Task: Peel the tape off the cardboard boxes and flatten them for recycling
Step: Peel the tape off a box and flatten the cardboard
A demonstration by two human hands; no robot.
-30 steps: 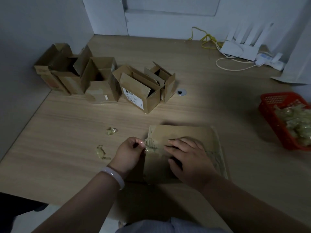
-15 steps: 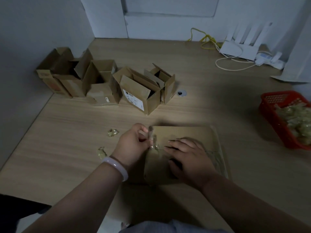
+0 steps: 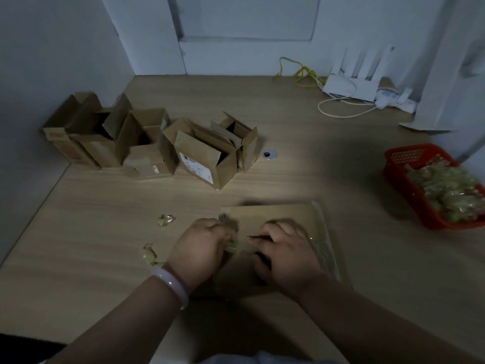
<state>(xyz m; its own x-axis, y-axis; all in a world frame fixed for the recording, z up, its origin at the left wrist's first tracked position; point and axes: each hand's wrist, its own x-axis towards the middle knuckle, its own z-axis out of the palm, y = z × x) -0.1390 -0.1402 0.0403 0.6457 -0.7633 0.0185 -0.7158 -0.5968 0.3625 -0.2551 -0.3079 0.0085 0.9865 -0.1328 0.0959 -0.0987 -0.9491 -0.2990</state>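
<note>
A flattened cardboard box (image 3: pixel 283 214) lies on the wooden table in front of me. My right hand (image 3: pixel 286 253) presses down on its middle with fingers spread flat. At the box's left edge my left hand (image 3: pixel 202 248), with a white bangle on the wrist, pinches a crumpled strip of clear tape (image 3: pixel 231 246) that still clings to the cardboard. More tape runs along the box's right edge (image 3: pixel 324 243). The scene is dim and the hands are slightly blurred.
Several open cardboard boxes (image 3: pixel 147 143) stand in a row at the back left. Two balled tape scraps (image 3: pixel 165 220) (image 3: pixel 151 256) lie left of my hands. A red basket (image 3: pixel 430 185) full of peeled tape sits at the right edge. A white router and cables (image 3: pixel 354 82) are at the back.
My left hand has risen and then dropped back along the box's left edge while pulling the tape strip. My right hand has stayed pressed on the cardboard.
</note>
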